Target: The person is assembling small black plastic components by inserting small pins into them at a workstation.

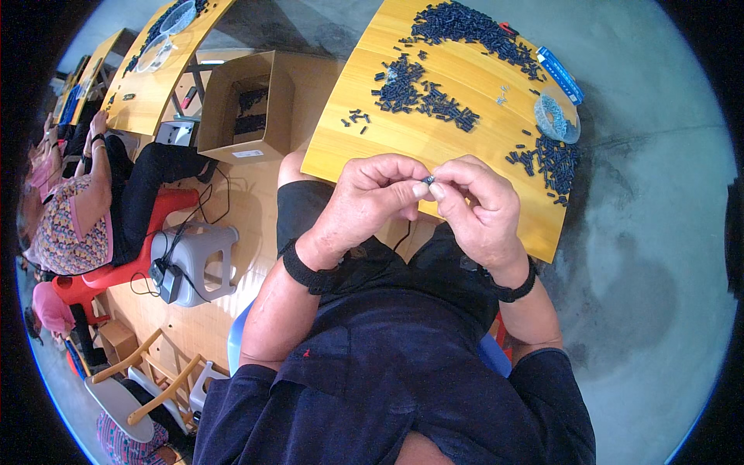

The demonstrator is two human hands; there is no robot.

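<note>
Above my lap, at the near edge of the yellow wooden table (329, 147), both hands meet fingertip to fingertip. My left hand (370, 200) pinches a small dark piece (428, 180) between thumb and forefinger. My right hand (482, 203) grips the same piece from the other side, and the fingers cover most of it. Its exact kind is too small to tell. Beyond the hands lies a loose pile of short black cylindrical parts (399, 91). A larger heap of black parts (457, 23) covers the far edge, and another heap of black parts (556, 167) lies at the right.
At the table's right edge stand a clear bowl of small pale-blue pieces (552, 120) and a blue box (559, 75). An open cardboard box (246, 108) sits left of the table. A grey stool (198, 260) with cables stands nearer. People work at other tables (159, 77) at left.
</note>
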